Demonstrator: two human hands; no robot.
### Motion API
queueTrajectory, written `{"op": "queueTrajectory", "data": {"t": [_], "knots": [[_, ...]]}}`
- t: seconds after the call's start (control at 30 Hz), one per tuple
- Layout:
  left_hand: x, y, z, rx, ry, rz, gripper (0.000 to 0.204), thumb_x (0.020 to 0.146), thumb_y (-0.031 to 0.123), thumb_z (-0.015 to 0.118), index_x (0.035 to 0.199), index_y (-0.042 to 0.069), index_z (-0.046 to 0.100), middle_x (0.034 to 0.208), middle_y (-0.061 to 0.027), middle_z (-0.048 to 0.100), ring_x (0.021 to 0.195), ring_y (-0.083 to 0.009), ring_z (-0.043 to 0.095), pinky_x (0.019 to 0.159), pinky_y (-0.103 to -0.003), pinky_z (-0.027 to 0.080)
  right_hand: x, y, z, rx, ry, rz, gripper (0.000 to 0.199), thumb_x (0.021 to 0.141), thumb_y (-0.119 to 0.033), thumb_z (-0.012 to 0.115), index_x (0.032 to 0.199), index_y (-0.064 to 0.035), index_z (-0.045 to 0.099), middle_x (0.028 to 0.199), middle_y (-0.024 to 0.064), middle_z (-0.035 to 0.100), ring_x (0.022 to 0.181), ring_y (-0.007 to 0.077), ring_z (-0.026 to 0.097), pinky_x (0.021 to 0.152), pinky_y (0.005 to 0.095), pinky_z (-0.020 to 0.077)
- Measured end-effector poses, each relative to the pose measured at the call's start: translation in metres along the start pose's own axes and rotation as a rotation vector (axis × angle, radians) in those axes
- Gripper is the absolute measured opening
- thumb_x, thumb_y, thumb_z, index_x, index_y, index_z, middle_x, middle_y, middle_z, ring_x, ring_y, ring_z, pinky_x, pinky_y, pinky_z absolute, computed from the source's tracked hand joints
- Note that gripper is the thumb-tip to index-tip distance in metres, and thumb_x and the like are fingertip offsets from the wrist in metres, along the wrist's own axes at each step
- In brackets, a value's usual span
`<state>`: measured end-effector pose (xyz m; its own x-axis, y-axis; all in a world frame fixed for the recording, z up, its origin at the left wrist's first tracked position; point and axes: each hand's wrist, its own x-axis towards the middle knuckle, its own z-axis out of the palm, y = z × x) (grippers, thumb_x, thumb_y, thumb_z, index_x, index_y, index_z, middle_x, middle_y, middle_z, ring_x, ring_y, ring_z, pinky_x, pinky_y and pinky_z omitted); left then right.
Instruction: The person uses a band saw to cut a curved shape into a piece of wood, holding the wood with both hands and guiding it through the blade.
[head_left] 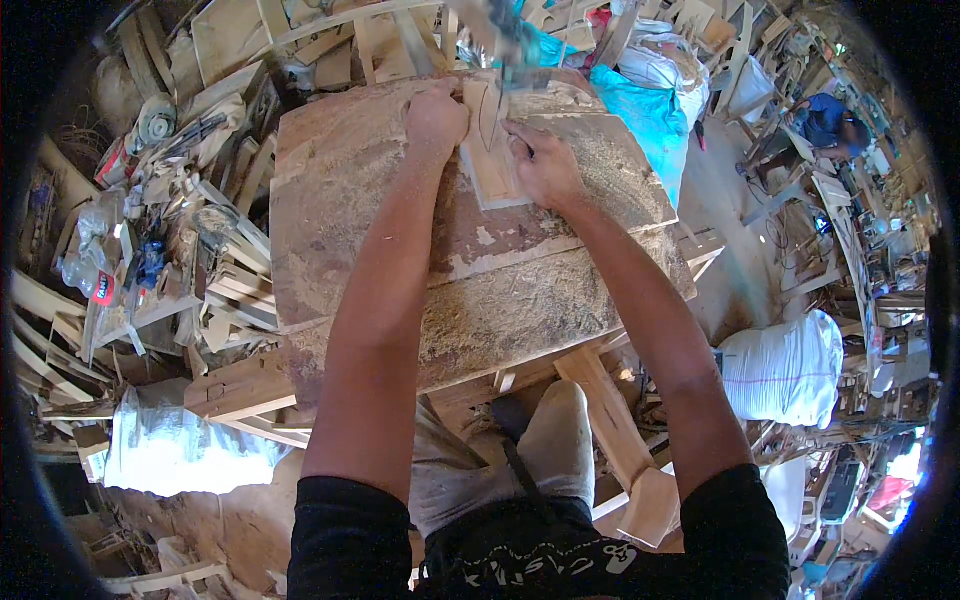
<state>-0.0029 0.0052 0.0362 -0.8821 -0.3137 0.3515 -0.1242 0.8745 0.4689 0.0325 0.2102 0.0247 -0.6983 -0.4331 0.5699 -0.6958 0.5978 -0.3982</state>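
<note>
A flat, pale wooden board (pixel 492 178) with a curved pencil line lies on the dusty wooden worktable (pixel 370 240). My left hand (pixel 437 120) is closed at the board's far left edge, its fingertips mostly hidden. My right hand (pixel 546 168) grips the board's right edge, the index finger stretched toward the far end and the thumb tucked in. Just beyond my right fingertips stands a blurred upright machine part (pixel 512 45), which looks like a bandsaw's guide; its blade is too blurred to make out.
Sawdust covers the table's near half. Wood offcuts (pixel 240 285) pile up on the left, with a plastic bottle (pixel 92 270). A turquoise sack (pixel 645 115) touches the far right corner. A white sack (pixel 785 370) stands right. Another person (pixel 828 125) works at the far right.
</note>
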Motion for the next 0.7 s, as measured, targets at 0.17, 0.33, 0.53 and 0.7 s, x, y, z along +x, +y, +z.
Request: {"op": "queueTrajectory", "data": {"t": [0.17,0.33,0.53,0.7], "knots": [[-0.002,0.005,-0.002,0.092,-0.059,-0.013,0.043,0.087,0.024,0.057,0.125,0.008,0.071,0.111,-0.0247,0.074,0.109,-0.0394,0.070,0.099,-0.050,0.052,-0.002,-0.002,-0.004,-0.010,-0.023,0.054,0.039,0.094,-0.018,0.057,0.130,-0.0095,0.069,0.118,0.0238,0.070,0.106,0.0447,0.068,0.098,0.0516,0.0536],[0.004,-0.007,0.008,0.070,0.032,0.038,0.041,0.088,0.024,0.057,0.124,0.010,0.071,0.117,-0.0211,0.073,0.110,-0.0372,0.070,0.100,-0.051,0.051,0.002,-0.002,0.002,0.010,-0.026,0.091,0.038,0.097,-0.024,0.057,0.130,-0.0127,0.069,0.117,0.0232,0.071,0.104,0.0454,0.068,0.096,0.0522,0.0546],[0.000,0.005,-0.012,0.071,-0.097,-0.028,0.048,0.089,0.025,0.057,0.135,0.016,0.066,0.123,-0.0181,0.072,0.118,-0.0350,0.067,0.103,-0.052,0.049,0.003,-0.008,-0.002,-0.013,-0.115,0.211,0.041,0.100,-0.035,0.060,0.135,-0.0158,0.068,0.126,0.0195,0.070,0.113,0.0400,0.068,0.101,0.0478,0.0525],[0.001,0.002,-0.013,0.094,-0.074,-0.025,0.048,0.088,0.027,0.059,0.133,0.010,0.066,0.122,-0.0226,0.071,0.117,-0.0372,0.067,0.103,-0.051,0.050,0.005,-0.014,-0.002,-0.020,-0.114,0.218,0.044,0.099,-0.040,0.061,0.135,-0.0166,0.068,0.125,0.0189,0.070,0.114,0.0396,0.068,0.101,0.0472,0.0527]]}}
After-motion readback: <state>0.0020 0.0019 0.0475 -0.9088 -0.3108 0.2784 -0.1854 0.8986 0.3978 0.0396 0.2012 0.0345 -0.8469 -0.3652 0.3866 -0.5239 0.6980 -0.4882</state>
